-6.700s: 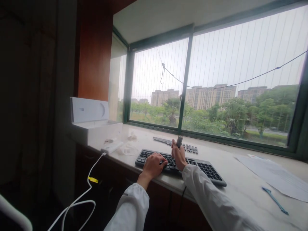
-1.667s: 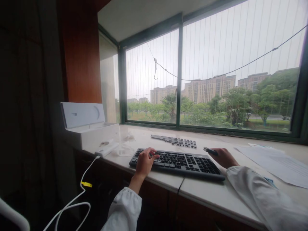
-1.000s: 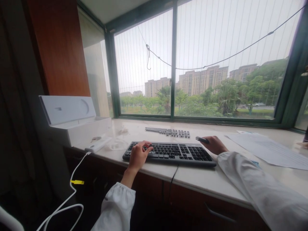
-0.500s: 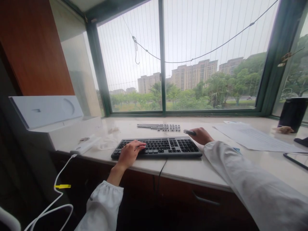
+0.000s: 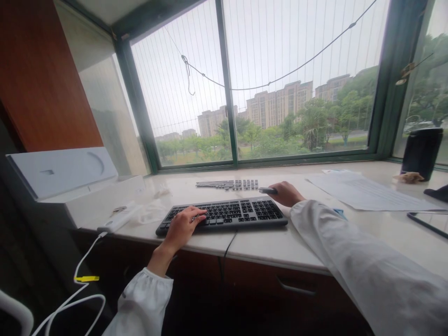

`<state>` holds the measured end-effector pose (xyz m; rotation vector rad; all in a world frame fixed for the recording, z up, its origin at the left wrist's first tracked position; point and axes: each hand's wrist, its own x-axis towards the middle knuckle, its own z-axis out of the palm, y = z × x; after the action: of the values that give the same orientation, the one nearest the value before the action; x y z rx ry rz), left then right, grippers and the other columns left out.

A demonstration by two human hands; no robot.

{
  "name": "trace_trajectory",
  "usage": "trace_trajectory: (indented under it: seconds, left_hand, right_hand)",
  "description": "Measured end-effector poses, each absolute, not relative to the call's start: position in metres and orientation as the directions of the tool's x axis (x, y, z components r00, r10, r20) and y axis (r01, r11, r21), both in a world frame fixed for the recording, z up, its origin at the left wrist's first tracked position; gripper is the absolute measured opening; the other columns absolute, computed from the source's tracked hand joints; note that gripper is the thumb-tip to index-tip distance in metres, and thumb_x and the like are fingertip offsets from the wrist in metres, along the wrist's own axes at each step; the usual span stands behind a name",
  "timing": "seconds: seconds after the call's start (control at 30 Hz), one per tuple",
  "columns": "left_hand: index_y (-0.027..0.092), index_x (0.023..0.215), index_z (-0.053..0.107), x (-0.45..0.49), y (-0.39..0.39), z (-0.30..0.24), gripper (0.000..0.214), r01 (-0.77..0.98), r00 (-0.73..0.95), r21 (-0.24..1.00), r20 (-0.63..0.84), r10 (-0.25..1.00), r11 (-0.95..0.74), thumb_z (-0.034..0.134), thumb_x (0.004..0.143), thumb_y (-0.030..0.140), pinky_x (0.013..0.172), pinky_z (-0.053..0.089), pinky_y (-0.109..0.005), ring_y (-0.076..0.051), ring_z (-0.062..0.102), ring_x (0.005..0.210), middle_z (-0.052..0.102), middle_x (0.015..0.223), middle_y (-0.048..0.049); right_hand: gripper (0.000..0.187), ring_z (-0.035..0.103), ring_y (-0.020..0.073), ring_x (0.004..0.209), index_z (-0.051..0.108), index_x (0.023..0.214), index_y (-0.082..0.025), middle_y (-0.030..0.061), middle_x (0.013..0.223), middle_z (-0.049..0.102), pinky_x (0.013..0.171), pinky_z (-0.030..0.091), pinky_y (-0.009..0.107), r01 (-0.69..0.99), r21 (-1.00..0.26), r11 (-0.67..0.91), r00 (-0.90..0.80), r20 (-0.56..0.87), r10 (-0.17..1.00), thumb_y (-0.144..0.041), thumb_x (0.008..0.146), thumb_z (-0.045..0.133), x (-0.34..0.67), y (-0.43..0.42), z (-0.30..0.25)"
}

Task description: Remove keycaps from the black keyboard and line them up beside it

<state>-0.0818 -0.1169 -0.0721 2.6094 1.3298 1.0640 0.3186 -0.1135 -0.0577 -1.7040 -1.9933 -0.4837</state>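
A black keyboard [image 5: 245, 215] lies near the counter's front edge, many of its key positions looking bare of caps. On its left half rests my left hand [image 5: 182, 226], thumb and fingertips drawn together at the lower keys; whatever they pinch is too small to make out. Just behind the keyboard's right end, my right hand [image 5: 287, 193] is closed around a small dark-handled tool [image 5: 269, 190] with a pale tip pointing left. Loose grey keycaps [image 5: 246, 185] are laid out in rows behind the keyboard, close to the tool's tip.
To the left stand an open white box [image 5: 101, 198], a white power strip [image 5: 117, 223] and crumpled clear plastic [image 5: 152, 213]. White papers [image 5: 353, 189], a phone-like dark device [image 5: 429, 223] and a black cylinder [image 5: 422, 154] are at right. A cable [image 5: 229, 243] hangs over the front edge.
The view has shifted and tilted slightly, so everything sits a little further left. Both hands keep nearly the same places: left at the keyboard, right still holding the tool.
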Motion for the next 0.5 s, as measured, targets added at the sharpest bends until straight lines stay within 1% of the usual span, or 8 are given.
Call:
trace_trajectory:
  seconds: [0.13, 0.2, 0.3, 0.4, 0.5]
  left_hand:
    - [0.032, 0.111, 0.069, -0.081, -0.116, -0.066, 0.029, 0.732, 0.472, 0.223, 0.516, 0.715, -0.644, 0.051, 0.09, 0.041, 0.081, 0.048, -0.026, -0.016, 0.064, 0.086, 0.068, 0.105, 0.0003]
    - [0.032, 0.112, 0.068, -0.079, -0.115, -0.06, 0.028, 0.738, 0.517, 0.167, 0.482, 0.707, -0.653, 0.051, 0.091, 0.038, 0.083, 0.047, -0.026, -0.017, 0.065, 0.091, 0.068, 0.106, 0.0]
    - [0.03, 0.109, 0.07, -0.077, -0.116, -0.05, 0.027, 0.727, 0.575, 0.118, 0.434, 0.693, -0.676, 0.05, 0.091, 0.034, 0.082, 0.047, -0.025, -0.016, 0.065, 0.09, 0.068, 0.105, -0.0011]
    - [0.028, 0.104, 0.072, -0.075, -0.116, -0.042, 0.026, 0.698, 0.619, 0.109, 0.403, 0.674, -0.707, 0.05, 0.091, 0.031, 0.081, 0.047, -0.024, -0.015, 0.066, 0.086, 0.07, 0.101, -0.0014]
    - [0.026, 0.102, 0.073, -0.075, -0.114, -0.037, 0.023, 0.656, 0.659, 0.114, 0.395, 0.64, -0.746, 0.053, 0.09, 0.029, 0.08, 0.047, -0.022, -0.015, 0.066, 0.087, 0.071, 0.098, -0.0012]
  right_hand:
    - [0.034, 0.054, 0.0131, 0.056, 0.059, 0.058, -0.02, 0.0042, 0.061, 0.064, 0.056, 0.029, 0.023, 0.982, -0.027, 0.188, -0.144, 0.544, 0.826, -0.033, 0.087, 0.046, 0.315, -0.116, -0.055]
    - [0.035, 0.054, 0.0133, 0.056, 0.058, 0.058, -0.019, 0.0044, 0.061, 0.063, 0.056, 0.029, 0.023, 0.981, -0.028, 0.193, -0.148, 0.537, 0.831, -0.033, 0.087, 0.046, 0.313, -0.117, -0.054]
    - [0.034, 0.055, 0.0136, 0.057, 0.058, 0.058, -0.019, 0.0047, 0.062, 0.064, 0.056, 0.029, 0.023, 0.982, -0.028, 0.187, -0.145, 0.529, 0.836, -0.033, 0.087, 0.046, 0.312, -0.118, -0.053]
    - [0.032, 0.055, 0.0139, 0.058, 0.058, 0.059, -0.02, 0.0044, 0.063, 0.064, 0.055, 0.028, 0.024, 0.983, -0.022, 0.182, -0.143, 0.526, 0.839, -0.032, 0.086, 0.047, 0.312, -0.116, -0.054]
    - [0.033, 0.056, 0.0142, 0.058, 0.058, 0.058, -0.02, 0.0045, 0.063, 0.064, 0.056, 0.028, 0.024, 0.981, -0.012, 0.191, -0.156, 0.526, 0.836, -0.032, 0.086, 0.046, 0.314, -0.113, -0.055]
